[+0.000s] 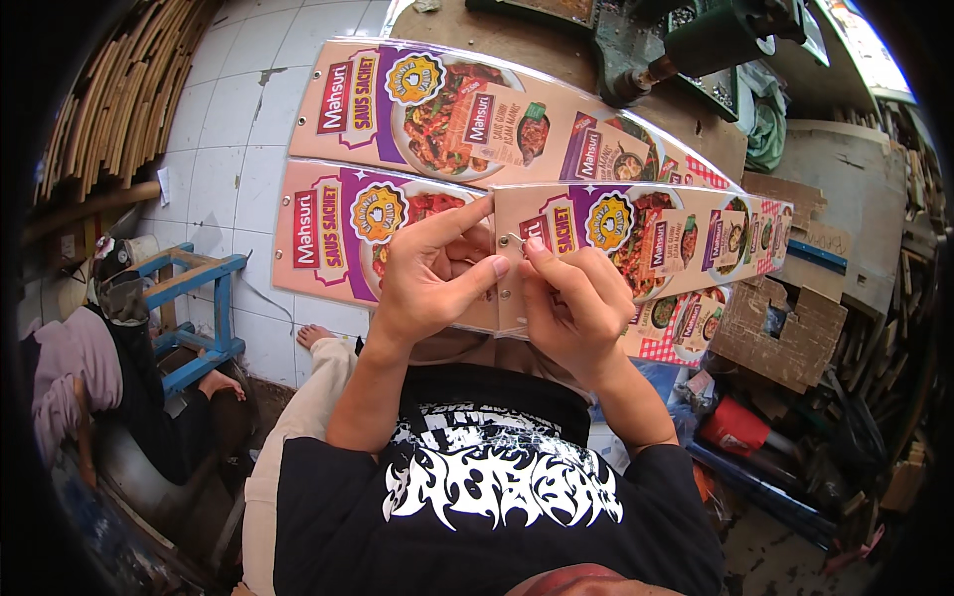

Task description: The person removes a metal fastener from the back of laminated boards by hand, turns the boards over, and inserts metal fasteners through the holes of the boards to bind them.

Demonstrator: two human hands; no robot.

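A long glossy printed sign (676,238) with food pictures lies in front of me, on top of similar signs. Small metal eyelets (504,294) line its left edge. My left hand (422,268) is at that edge, its index finger at the upper corner and its thumb close to the upper eyelet. Beside that eyelet, my right hand (581,298) has its thumb and index finger pinched together. Something small and thin seems to be between those fingertips, too small to name. Another sign (397,109) lies behind, and one more (323,238) shows beneath my left hand.
A dark green machine (686,50) stands on the worktable at the back right. Wooden strips (119,89) are stacked at the far left, near a blue stool (204,313). Another person (99,387) sits at the left. Cardboard (770,328) and a red object (733,427) are at the right.
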